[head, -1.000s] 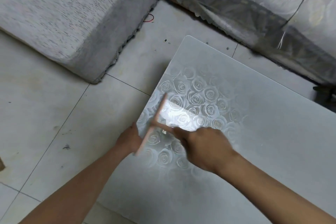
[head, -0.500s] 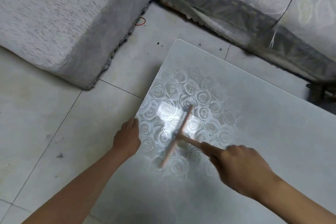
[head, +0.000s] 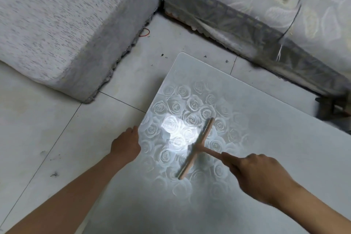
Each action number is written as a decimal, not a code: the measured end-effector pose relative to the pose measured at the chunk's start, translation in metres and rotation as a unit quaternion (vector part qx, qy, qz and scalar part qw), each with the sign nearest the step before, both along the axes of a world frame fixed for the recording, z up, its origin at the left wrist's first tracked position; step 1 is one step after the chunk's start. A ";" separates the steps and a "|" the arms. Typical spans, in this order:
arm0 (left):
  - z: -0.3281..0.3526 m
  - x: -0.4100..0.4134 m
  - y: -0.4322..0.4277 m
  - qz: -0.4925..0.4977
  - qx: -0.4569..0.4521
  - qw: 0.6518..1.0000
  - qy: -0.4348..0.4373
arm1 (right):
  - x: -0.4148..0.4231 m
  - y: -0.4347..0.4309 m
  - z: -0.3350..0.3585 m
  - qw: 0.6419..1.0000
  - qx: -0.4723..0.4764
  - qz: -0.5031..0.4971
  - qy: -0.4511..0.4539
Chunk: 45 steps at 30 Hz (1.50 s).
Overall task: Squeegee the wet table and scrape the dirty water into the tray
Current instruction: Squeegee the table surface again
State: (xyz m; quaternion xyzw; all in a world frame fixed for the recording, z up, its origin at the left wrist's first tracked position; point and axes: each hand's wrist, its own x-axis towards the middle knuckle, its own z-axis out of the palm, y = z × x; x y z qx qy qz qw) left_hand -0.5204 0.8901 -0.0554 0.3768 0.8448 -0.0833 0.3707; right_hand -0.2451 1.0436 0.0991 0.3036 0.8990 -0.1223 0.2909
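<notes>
Squeegee (head: 195, 148): sitting on the rose-patterned desk (head: 275, 138), blade running near-left to far-right, with the handle pointing back at your right hand (head: 260, 175).
Right hand: your fingers (head: 230, 160) are curled tight round the end of the handle, so that's a solid grip.
Left hand: your left hand (head: 126, 145) is at the desk's left edge, fingers curled over or under the rim; I can't tell whether they're holding anything.
Tray: honestly can't see one anywhere in view. It may be under that edge, hidden by your hand, but that's a guess.
Water: there's a shiny glare patch just left of the blade, which looks to me like the wet bit you're pushing.
Risk one: if the tray isn't lined up below the edge, the dirty water will go straight onto the floor tiles (head: 57, 129).
Risk two: the blade sits at an angle to the edge, so water could slip round its near end and leave a streak.
Risk three: push too fast and it splashes past your left hand.
</notes>
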 end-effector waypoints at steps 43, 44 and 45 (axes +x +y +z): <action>-0.042 -0.006 0.100 -0.092 0.077 0.985 0.121 | -0.106 0.123 -0.036 0.996 -0.032 0.076 0.037; -0.042 -0.007 0.102 -0.087 0.079 0.986 0.118 | -0.092 0.127 -0.036 0.997 -0.041 0.056 0.026; -0.043 -0.008 0.107 -0.085 0.083 0.986 0.114 | -0.074 0.132 -0.036 0.998 -0.053 0.033 0.015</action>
